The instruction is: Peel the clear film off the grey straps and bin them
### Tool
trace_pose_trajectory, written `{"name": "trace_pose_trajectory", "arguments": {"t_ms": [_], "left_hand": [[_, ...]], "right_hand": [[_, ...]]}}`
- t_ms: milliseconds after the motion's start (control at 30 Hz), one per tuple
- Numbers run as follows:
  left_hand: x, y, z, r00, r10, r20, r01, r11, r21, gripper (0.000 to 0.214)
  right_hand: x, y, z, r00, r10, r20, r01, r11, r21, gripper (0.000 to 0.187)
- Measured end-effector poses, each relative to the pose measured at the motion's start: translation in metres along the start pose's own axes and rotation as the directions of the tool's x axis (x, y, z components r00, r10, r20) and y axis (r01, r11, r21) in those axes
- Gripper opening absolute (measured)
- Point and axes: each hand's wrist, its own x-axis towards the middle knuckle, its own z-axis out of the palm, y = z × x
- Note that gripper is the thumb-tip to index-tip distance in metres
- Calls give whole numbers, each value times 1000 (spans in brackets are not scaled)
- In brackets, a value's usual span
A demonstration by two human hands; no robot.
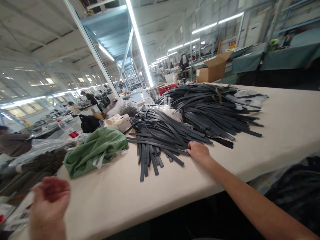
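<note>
My right hand (198, 151) is closed at the near right edge of a loose heap of flat black strips (162, 128). Its fingers pinch the end of one strip, which runs back into the heap. Many strip ends fan out over the pale tabletop (105, 196). At the lower left my left hand (51, 203) is raised over the table, blurred, with its fingers half curled and apart from the thumb. I see nothing in it. A second, larger pile of black strips (207, 110) lies behind and to the right.
A crumpled green cloth (97, 151) lies left of the heap, near a black bag (88, 123). Dark bundles (37, 166) and clear plastic fill the far left. A cardboard box (215, 68) stands beyond the table. Several people are farther back.
</note>
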Motion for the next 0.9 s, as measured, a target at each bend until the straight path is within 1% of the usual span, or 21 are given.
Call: {"name": "trace_pose_trajectory", "arguments": {"t_ms": [33,67,100,133,167,200,233,267,333,400,467,533,600,667,733,800,867,900], "left_hand": [[-7,-21,1,1000,-11,-6,10,997,-78,37],[-16,-48,6,998,-60,-1,59,986,-153,44],[-26,-79,12,989,-146,19,147,966,-212,48],[-39,-112,21,955,-287,72,296,930,-217,46],[-53,-145,30,926,-370,69,376,897,-235,44],[-68,-175,39,895,-437,92,446,861,-243,38],[-83,-201,48,869,-482,113,495,837,-236,32],[-97,-224,57,838,-527,143,546,811,-209,27],[-122,-255,70,778,-596,200,625,767,-147,16],[-141,-272,80,727,-644,238,676,733,-83,8],[-152,-281,86,698,-671,250,698,716,-27,5],[-157,-289,90,688,-682,249,700,714,18,5],[-159,-295,93,689,-679,254,692,720,49,5],[-158,-302,95,686,-675,273,684,726,77,6],[-157,-308,100,668,-672,320,679,726,109,9],[-157,-311,107,631,-666,398,676,724,138,13],[-158,-314,116,599,-649,468,670,727,150,17],[-159,-315,121,594,-639,488,663,733,152,19]], "right_hand": [[1,-1,0,1000,2,8,-2,1000,5,16],[2,-1,0,1000,6,16,-6,1000,10,17],[4,-2,0,1000,11,22,-12,1000,16,17],[5,-3,0,999,20,28,-21,1000,22,17],[7,-5,-1,999,32,34,-33,999,28,17],[9,-6,-1,998,43,44,-44,998,34,17],[11,-7,-2,997,53,60,-56,998,40,17],[13,-8,-3,995,61,80,-65,997,46,17],[15,-8,-4,991,64,121,-72,996,61,22],[16,-7,-6,989,65,135,-76,994,77,25],[16,-5,-7,990,73,124,-85,992,94,27],[16,-5,-11,990,75,120,-89,989,116,31],[13,-5,-18,991,48,126,-67,987,146,25],[3,-5,-28,993,-14,116,-8,982,186,16],[-18,-2,-40,991,-101,89,78,969,235,15],[-49,4,-50,979,-191,67,166,947,277,14],[-88,15,-55,954,-284,98,233,905,355,12],[-107,22,-56,935,-329,136,245,872,425,12]]}}
